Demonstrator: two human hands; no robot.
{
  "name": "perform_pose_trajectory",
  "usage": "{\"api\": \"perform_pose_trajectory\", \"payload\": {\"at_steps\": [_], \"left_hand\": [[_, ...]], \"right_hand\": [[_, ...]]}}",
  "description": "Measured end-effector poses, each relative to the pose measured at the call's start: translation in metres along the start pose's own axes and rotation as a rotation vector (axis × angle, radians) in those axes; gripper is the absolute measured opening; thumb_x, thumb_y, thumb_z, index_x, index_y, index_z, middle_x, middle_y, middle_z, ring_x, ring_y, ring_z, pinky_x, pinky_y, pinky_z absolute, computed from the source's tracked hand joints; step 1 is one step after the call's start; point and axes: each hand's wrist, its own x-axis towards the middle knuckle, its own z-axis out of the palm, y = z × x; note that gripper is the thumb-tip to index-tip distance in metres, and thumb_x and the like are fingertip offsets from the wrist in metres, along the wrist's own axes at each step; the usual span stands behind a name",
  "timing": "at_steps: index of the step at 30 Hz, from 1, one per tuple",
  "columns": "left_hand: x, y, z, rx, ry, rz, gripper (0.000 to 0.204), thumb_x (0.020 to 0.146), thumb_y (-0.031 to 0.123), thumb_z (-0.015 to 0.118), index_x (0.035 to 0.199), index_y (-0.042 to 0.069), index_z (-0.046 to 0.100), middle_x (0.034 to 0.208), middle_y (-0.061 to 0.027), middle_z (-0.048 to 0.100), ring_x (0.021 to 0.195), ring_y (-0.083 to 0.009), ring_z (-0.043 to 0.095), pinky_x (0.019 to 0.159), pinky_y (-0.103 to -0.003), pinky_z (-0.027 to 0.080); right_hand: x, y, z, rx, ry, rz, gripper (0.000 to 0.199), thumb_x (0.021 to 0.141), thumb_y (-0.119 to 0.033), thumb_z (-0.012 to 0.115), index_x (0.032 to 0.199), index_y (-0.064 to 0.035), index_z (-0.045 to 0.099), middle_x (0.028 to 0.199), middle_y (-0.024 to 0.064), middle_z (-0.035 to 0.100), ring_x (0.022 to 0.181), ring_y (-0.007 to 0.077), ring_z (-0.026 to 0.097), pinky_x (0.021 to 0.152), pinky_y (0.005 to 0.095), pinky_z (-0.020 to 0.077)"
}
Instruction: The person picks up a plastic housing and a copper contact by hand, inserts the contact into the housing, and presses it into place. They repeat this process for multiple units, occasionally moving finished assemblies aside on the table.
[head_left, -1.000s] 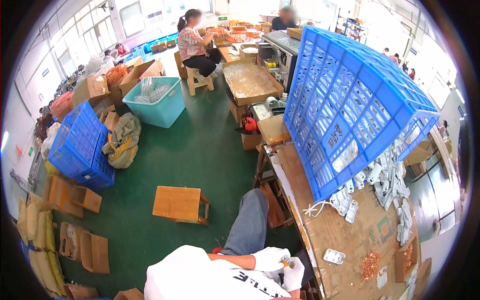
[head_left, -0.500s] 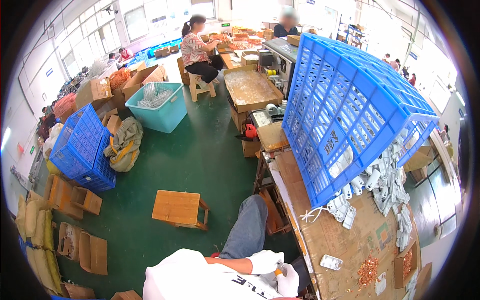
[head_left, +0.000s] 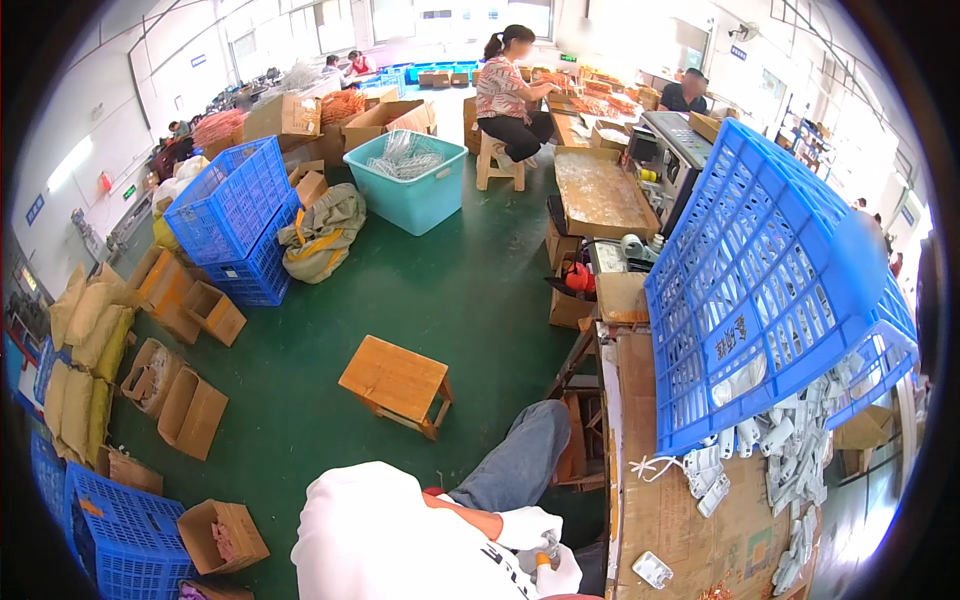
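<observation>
Gloved left hand (head_left: 530, 527) and right hand (head_left: 563, 574) sit together beside the table (head_left: 640, 500); the right grips a small orange-yellow piece (head_left: 543, 560) between them; I cannot tell the left's hold.

wooden stool (head_left: 395, 378); green floor (head_left: 470, 310); turquoise tub (head_left: 415, 204) near sack (head_left: 322, 240); stacked blue crates (head_left: 245, 205)

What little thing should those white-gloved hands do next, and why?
Perhaps hold the left hand steady while the right hand gently adjusts the small orange-yellow thing. Both gloved hands are close together, and that thing shows at the right one, though it's too small to identify.
</observation>
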Motion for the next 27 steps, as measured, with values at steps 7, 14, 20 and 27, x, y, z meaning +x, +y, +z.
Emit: {"api": "perform_pose_trajectory", "payload": {"at_steps": [7,14,20,27], "left_hand": [[0.026,0.061,-0.027,0.118,0.308,-0.023,0.012,0.09,0.008,0.058,0.1,0.005,0.066,0.097,-0.0145,0.067,0.087,-0.0261,0.069,0.077,-0.036,0.055],[0.059,0.062,-0.062,-0.302,-0.128,-0.035,0.056,0.092,0.002,0.056,0.145,-0.002,0.038,0.145,-0.0197,0.045,0.127,-0.0301,0.053,0.106,-0.037,0.044],[0.053,-0.143,-0.203,0.991,0.017,-0.406,0.041,0.084,0.024,0.063,0.117,0.0,0.065,0.115,-0.0221,0.067,0.109,-0.0397,0.063,0.095,-0.042,0.05],[-0.172,-0.294,-0.202,0.489,0.397,-0.738,0.027,0.085,0.02,0.061,0.104,0.004,0.07,0.104,-0.0145,0.07,0.093,-0.0302,0.065,0.083,-0.039,0.051]], "right_hand": [[0.012,-0.112,-0.02,-0.131,0.391,-0.022,0.082,0.081,-0.02,0.072,0.15,-0.0019,0.031,0.146,0.026,0.042,0.135,0.0331,0.044,0.11,0.0387,0.0396],[-0.035,-0.073,-0.136,-0.27,1.018,0.207,0.039,0.075,-0.011,0.063,0.113,-0.0063,0.059,0.088,0.017,0.063,0.08,0.0351,0.064,0.07,0.0456,0.0536],[-0.237,0.115,-0.286,-0.773,1.458,1.096,0.037,0.084,-0.036,0.065,0.105,-0.0051,0.062,0.104,0.0202,0.065,0.093,0.036,0.066,0.079,0.0479,0.053],[-0.265,0.156,-0.334,-1.059,1.151,1.529,0.051,0.086,-0.042,0.066,0.119,-0.0038,0.059,0.116,0.0137,0.064,0.108,0.0305,0.062,0.089,0.0441,0.0502]]}}
